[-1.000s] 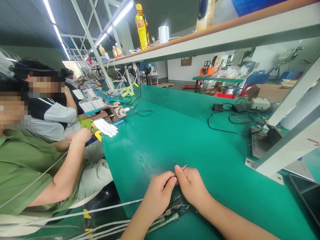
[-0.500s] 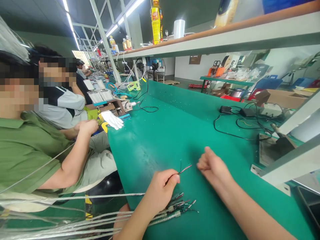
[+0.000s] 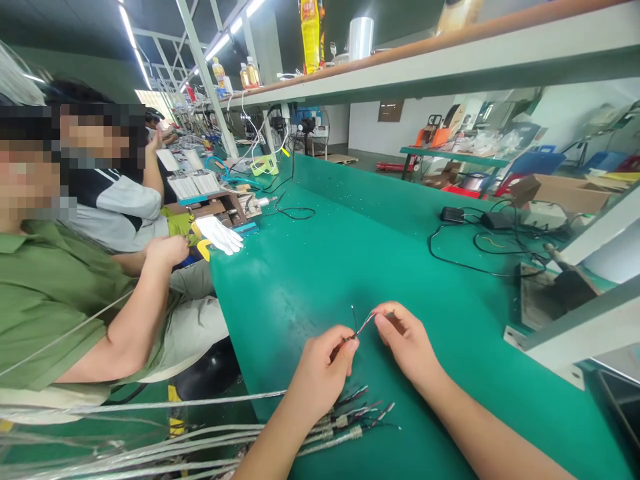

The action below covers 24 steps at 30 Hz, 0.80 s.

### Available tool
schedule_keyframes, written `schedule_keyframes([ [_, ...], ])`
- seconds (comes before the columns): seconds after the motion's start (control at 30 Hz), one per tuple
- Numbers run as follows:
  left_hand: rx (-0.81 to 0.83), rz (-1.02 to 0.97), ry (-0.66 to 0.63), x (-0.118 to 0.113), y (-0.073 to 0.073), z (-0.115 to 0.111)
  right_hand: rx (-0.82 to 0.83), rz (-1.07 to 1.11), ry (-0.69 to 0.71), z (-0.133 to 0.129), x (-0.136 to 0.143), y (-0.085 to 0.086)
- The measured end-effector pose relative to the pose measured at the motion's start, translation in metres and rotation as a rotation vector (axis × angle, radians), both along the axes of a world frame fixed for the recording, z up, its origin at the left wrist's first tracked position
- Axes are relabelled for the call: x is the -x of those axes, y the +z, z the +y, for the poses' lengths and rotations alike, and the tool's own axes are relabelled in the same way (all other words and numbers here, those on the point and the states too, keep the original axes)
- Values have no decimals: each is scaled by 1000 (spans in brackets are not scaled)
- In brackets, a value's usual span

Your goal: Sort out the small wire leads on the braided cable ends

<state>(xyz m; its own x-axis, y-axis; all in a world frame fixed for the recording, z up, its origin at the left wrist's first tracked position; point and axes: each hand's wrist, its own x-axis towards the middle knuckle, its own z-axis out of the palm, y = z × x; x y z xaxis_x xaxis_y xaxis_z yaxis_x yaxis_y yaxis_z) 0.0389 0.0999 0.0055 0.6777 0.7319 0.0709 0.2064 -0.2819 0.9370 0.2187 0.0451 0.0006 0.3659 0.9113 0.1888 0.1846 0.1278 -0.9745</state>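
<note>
My left hand pinches a cable close to its end. From its fingertips stick out thin wires, reddish and pale, and one dark wire that stands up apart. Thumb and forefinger of my right hand are closed on the tips of the reddish and pale wires. Below my left hand lie several more clear-sheathed cables, their stripped ends fanned out in black, red and white on the green tabletop.
Co-workers sit at the left, the nearest in a green shirt. A white glove lies by a bench device. Black adapters and cords lie at right, near a metal frame leg. A shelf runs overhead.
My right hand has come left from the open tabletop and now grips the wire tips. My left hand keeps its pinch on the cable. The view has shifted slightly.
</note>
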Motion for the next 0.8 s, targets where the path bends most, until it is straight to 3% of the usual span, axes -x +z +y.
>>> schedule_keyframes([
  [0.8,-17,10,31,1,-1,-4,-39,1,-65,-3,0,0],
])
